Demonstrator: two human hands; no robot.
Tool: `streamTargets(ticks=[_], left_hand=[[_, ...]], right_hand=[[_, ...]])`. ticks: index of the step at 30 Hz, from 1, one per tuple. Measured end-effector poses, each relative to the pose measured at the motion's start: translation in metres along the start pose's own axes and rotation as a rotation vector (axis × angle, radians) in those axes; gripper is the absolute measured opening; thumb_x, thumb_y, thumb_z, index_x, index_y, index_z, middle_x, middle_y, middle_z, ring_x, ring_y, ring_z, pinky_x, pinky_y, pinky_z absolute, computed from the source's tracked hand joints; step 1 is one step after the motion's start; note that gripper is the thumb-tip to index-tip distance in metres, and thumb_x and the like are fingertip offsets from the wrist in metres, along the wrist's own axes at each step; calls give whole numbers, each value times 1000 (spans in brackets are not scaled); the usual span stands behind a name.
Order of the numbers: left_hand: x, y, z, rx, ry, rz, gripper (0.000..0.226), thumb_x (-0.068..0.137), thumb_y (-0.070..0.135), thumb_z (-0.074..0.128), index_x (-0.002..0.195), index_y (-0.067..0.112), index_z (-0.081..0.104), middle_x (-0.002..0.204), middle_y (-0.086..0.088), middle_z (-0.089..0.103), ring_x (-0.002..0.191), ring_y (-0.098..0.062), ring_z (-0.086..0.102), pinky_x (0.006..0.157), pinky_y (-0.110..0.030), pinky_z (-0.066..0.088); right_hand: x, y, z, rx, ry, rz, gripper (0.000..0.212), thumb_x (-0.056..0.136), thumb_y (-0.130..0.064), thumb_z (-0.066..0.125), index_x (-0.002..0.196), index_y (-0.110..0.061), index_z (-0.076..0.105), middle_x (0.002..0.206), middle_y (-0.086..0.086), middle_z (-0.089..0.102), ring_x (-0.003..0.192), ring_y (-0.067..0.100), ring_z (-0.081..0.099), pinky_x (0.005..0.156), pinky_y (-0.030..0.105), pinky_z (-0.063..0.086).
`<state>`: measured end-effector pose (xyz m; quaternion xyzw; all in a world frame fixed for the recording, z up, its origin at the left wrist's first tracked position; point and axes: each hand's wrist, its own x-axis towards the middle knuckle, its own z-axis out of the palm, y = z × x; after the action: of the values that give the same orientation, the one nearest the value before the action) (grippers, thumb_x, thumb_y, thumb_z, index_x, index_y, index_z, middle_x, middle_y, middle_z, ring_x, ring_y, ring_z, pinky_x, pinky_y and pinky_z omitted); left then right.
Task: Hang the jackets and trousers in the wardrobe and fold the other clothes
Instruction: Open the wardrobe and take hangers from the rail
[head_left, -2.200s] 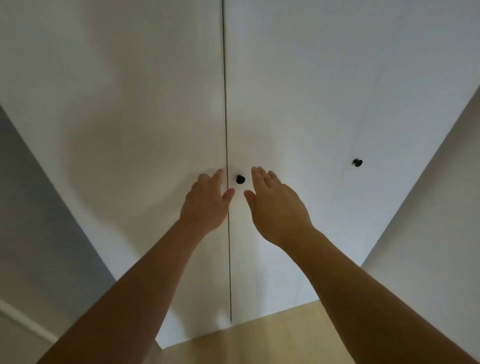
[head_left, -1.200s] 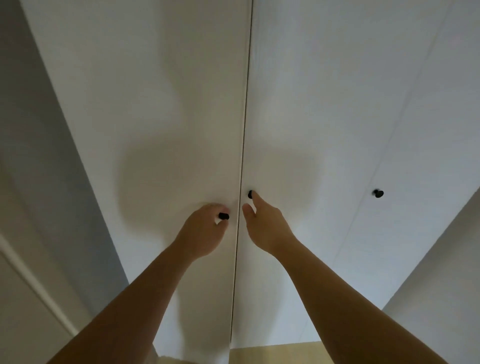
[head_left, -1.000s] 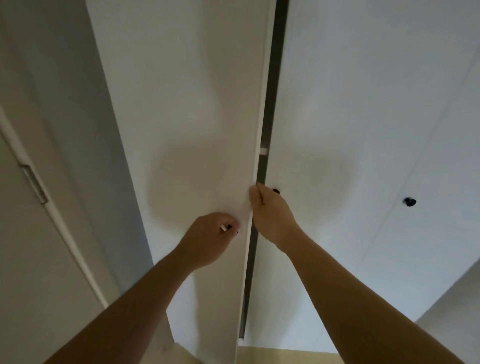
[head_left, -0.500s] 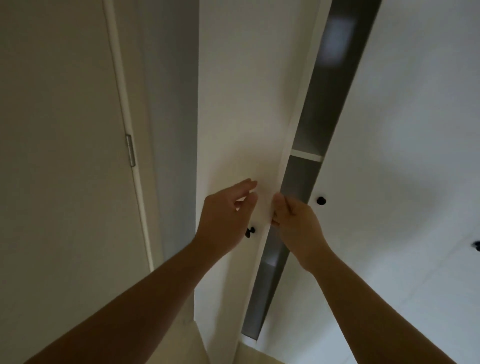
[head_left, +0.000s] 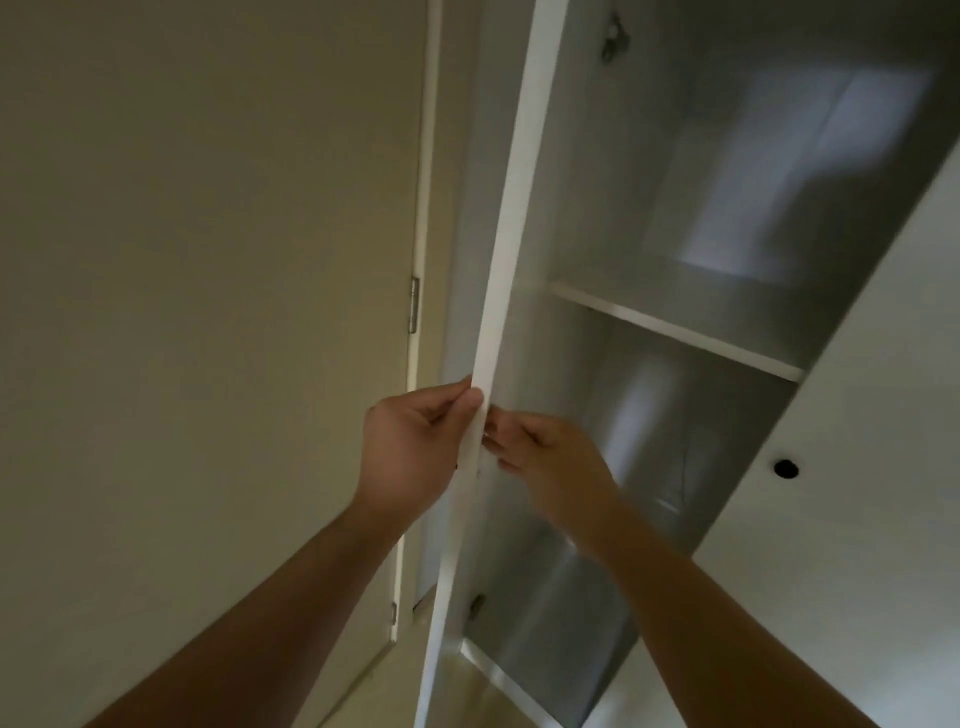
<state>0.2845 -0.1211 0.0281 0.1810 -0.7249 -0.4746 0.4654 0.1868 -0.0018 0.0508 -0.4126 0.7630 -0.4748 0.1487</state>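
The wardrobe door (head_left: 497, 312), shut before, now stands open. The left hand (head_left: 410, 447) pinches its edge; the fingers of the right hand (head_left: 550, 467) touch its inner side, grip unclear. Hanging may begin; clothes are not visible.

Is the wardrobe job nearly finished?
Barely begun. Done: the left door stands open, showing a shelf. In hand: the left hand grips the door's edge, the right hand beside it, blurred. Left: the right door is shut, and no clothes hang inside what shows.
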Motion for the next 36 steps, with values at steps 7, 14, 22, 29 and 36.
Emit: streamTargets(ticks=[7,14,22,29,36], left_hand=[[22,-13,-47,37,138,-31,43,100,21,61,62,38,67,55,22,57,54,6,48,55,-7,36],[48,-41,-71,27,193,-71,41,102,20,56,70,41,71,61,22,58,59,4,49,58,-9,39],[44,-48,-71,123,286,-124,33,102,12,51,127,25,69,113,25,70,110,9,62,92,-4,43],[25,-36,-35,184,378,155,21,100,11,57,109,22,73,103,26,66,101,1,64,86,-6,43],[38,-45,57,63,77,136,21,100,20,54,106,23,74,101,19,70,97,-2,67,85,-9,46]], right_hand=[[38,-29,53,-45,-96,-76,39,108,-32,41,116,-3,66,111,13,73,104,30,69,100,52,50],[67,-44,86,-110,-134,-101,34,108,-28,38,96,-11,65,86,1,65,75,13,57,75,30,42],[81,-42,104,-21,-255,-49,50,110,-34,32,159,-24,28,163,-5,31,149,12,30,120,24,20],[81,-11,82,90,-111,7,47,110,-33,35,156,-22,37,157,-4,43,144,12,39,122,34,27],[69,58,6,72,258,224,37,107,-25,41,139,-20,58,139,0,61,128,20,57,113,44,42]])
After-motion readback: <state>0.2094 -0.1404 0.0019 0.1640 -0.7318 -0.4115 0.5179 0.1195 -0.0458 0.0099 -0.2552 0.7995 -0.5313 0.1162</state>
